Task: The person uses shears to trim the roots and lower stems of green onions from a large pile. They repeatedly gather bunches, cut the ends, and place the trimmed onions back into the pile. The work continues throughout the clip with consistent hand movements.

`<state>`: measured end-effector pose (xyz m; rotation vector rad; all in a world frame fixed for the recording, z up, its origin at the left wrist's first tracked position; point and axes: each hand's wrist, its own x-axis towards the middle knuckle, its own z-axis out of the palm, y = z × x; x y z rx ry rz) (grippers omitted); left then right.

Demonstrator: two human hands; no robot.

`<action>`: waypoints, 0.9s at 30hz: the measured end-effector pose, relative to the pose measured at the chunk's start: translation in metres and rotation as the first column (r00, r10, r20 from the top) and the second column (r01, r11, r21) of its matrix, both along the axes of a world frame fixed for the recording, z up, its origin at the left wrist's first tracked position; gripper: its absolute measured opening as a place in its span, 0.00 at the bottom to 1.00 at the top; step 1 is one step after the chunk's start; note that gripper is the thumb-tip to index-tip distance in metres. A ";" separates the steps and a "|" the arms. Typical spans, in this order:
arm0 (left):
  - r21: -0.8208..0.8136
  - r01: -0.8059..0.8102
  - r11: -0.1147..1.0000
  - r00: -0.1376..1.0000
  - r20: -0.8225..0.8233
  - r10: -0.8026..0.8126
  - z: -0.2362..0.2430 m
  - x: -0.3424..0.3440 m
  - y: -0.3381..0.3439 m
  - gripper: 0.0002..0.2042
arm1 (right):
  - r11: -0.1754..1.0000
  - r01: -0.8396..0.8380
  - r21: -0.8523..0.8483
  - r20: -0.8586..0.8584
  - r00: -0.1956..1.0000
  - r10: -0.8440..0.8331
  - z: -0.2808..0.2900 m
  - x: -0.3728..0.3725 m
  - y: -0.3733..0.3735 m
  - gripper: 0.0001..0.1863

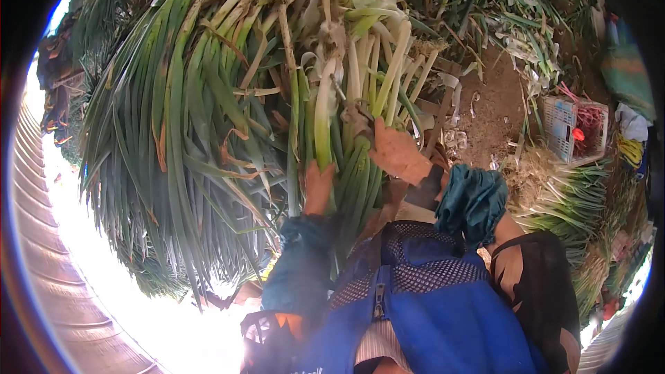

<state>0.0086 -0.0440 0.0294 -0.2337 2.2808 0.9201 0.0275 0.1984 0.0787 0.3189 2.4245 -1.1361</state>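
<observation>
My left hand (317,187) is closed round a thick green onion stalk (323,125) with a pale upper part and loose, dried skin at its top. To its right, my right hand (395,151) has its fingers bent at a brownish, partly hidden spot among the stalks; what it holds there is unclear. More peeled pale stalks (388,69) lie just above it. A large heap of long-leaved green onions (159,138) fills the left and middle, some with dry brown leaves and roots.
At the right, a white plastic crate (557,128) holds red ties, above a bundle of onions (568,208) with roots. Leaf scraps (485,0) lie on brown soil (495,90). Coloured bags (627,138) sit at the far right. A ridged curved surface (52,249) runs along the left.
</observation>
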 end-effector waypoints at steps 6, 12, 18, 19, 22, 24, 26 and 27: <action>0.205 -0.256 0.945 0.956 0.197 0.217 0.009 0.021 -0.014 0.12 | 1.000 0.007 -0.024 -0.044 0.999 -0.008 0.005 0.025 -0.005 0.22; 0.267 -0.376 0.887 0.907 0.302 0.293 0.032 0.014 -0.002 0.10 | 0.996 0.079 0.050 -0.047 0.996 -0.077 -0.029 -0.007 0.005 0.30; 0.164 -0.251 0.954 0.961 0.158 0.226 0.025 0.018 0.003 0.11 | 0.998 0.051 -0.040 0.091 0.995 -0.048 -0.015 0.009 0.001 0.30; 0.127 -0.222 0.967 0.969 0.137 0.205 0.024 0.019 0.004 0.11 | 0.997 0.053 -0.048 0.112 0.993 -0.048 -0.012 0.008 0.001 0.29; -0.101 -0.093 0.990 0.995 0.026 0.097 0.025 0.022 0.011 0.17 | 0.995 0.095 -0.019 0.101 0.991 -0.093 -0.014 -0.007 0.007 0.23; -0.175 -0.019 0.984 0.999 -0.045 0.012 0.031 0.025 0.019 0.19 | 0.992 0.125 -0.017 0.084 0.989 -0.123 -0.020 -0.019 0.013 0.21; -0.238 0.023 0.971 0.997 -0.070 -0.041 0.037 0.029 0.028 0.20 | 0.982 0.191 -0.013 0.025 0.981 -0.191 -0.024 -0.023 0.017 0.22; -0.255 0.032 0.966 0.996 -0.077 -0.053 0.039 0.030 0.032 0.20 | 0.988 0.143 -0.051 0.075 0.988 -0.139 -0.025 -0.023 0.019 0.22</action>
